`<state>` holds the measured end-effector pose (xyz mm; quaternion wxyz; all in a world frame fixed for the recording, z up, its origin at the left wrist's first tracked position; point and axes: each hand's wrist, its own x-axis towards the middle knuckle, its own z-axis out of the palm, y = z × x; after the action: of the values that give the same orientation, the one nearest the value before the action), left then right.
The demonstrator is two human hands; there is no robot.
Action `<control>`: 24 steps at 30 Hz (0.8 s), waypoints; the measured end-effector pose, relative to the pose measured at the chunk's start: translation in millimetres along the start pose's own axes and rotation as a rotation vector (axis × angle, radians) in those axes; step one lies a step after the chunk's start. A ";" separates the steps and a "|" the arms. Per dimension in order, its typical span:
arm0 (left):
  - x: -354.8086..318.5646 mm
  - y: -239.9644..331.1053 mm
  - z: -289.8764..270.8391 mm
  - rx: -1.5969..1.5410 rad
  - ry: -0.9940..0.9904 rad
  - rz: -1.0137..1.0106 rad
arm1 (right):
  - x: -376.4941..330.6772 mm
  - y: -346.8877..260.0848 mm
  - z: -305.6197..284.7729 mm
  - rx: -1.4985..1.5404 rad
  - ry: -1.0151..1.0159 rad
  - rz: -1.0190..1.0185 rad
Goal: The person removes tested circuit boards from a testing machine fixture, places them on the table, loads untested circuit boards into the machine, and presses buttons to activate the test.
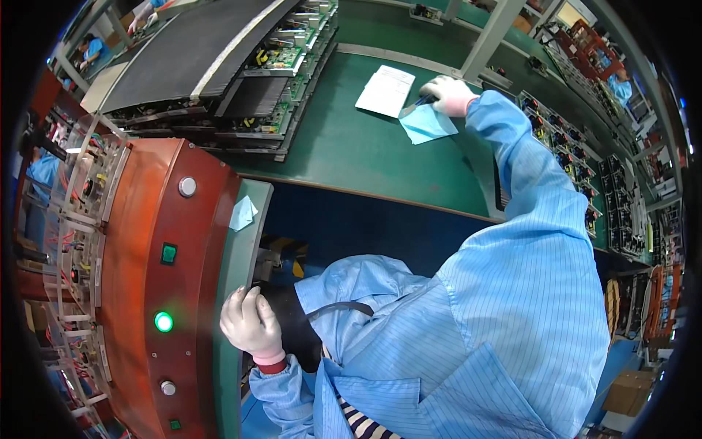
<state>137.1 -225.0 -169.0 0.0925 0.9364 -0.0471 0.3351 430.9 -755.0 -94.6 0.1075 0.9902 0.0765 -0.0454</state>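
My right hand [450, 95], in a white glove with a pink cuff, reaches to the far side of the green bench. Its fingers close on a dark slim tool [426, 100], whose exact kind I cannot make out. Under that hand lies a light blue sheet [428, 125], cloth or paper, beside a white printed paper [386, 91]. My left hand [252, 325], gloved alike, is held with bent fingers by the narrow green ledge [228, 293]. Whatever its fingers may hold is hidden. A small light blue piece [243, 213] rests farther up this ledge.
At left stands a red-brown machine housing [168, 285] with buttons and a lit green lamp [163, 322]. Black trays [194, 55] with circuit boards [276, 58] are stacked at the bench's far left. More boards [559, 139] line the right side, beyond a metal post [493, 40].
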 end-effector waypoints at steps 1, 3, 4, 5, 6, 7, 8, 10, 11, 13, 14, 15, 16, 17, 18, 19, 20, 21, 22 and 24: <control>-0.9 0.0 -0.9 0.001 -0.010 -0.004 | 0.1 -2.6 3.5 -0.014 0.009 -0.009; -2.2 0.5 -3.0 0.003 -0.029 -0.011 | 0.9 -6.9 9.1 -0.041 0.028 -0.026; -2.7 1.0 -3.8 0.004 -0.037 -0.015 | -1.0 -6.6 10.8 -0.055 0.039 -0.035; -2.8 0.2 -5.4 0.007 -0.037 -0.013 | -3.5 -7.1 8.5 -0.053 0.039 -0.035; -3.0 -0.4 -6.6 0.005 -0.034 -0.008 | -7.5 -4.8 4.7 0.004 0.061 -0.002; -2.3 0.2 -6.0 0.001 -0.030 -0.002 | -12.3 -0.6 -1.6 0.058 0.083 0.032; -1.6 0.9 -4.8 -0.004 -0.025 0.003 | -17.4 2.4 -7.5 0.112 0.105 0.067; -0.8 1.4 -2.2 -0.019 -0.023 0.012 | -28.8 3.9 -9.1 0.161 0.124 0.111; -1.6 0.1 -1.3 -0.003 -0.019 0.010 | -38.4 3.7 -6.7 0.203 0.140 0.106; -3.0 -1.8 1.8 0.022 -0.006 0.007 | -58.2 4.6 -4.2 0.283 0.177 0.098; -2.9 -1.5 3.7 0.035 0.001 0.006 | -65.3 6.9 -3.6 0.322 0.197 0.095; -2.7 -1.0 4.6 0.021 0.003 0.015 | -71.0 9.8 1.1 0.317 0.199 0.110; -2.6 -0.9 4.6 0.003 0.000 0.017 | -73.1 11.1 11.7 0.292 0.224 0.056; -3.1 -2.1 3.1 -0.006 -0.004 0.014 | -70.3 8.9 24.3 0.270 0.248 -0.008; -3.6 -4.0 -0.6 -0.005 -0.007 0.006 | -64.2 2.6 33.7 0.253 0.274 -0.081; -3.7 -6.1 -5.6 0.003 -0.010 -0.005 | -57.1 -2.3 40.3 0.239 0.300 -0.161; -4.5 -6.7 -12.6 -0.018 -0.042 -0.028 | -49.1 -13.1 42.0 0.285 0.380 -0.135; -2.8 -5.4 -18.6 -0.034 -0.067 -0.057 | -39.8 -20.5 44.1 0.336 0.463 -0.115; 1.1 -3.4 -21.2 0.009 -0.060 -0.085 | -35.3 -17.7 40.9 0.382 0.436 -0.072; 12.7 -3.2 -29.0 -0.362 -0.095 -0.181 | -29.8 -24.2 35.2 0.409 0.600 -0.084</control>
<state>129.4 -216.3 -139.4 0.2866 0.9198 -0.0262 0.2668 395.0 -743.6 -130.7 -0.1220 0.9565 0.1344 0.2285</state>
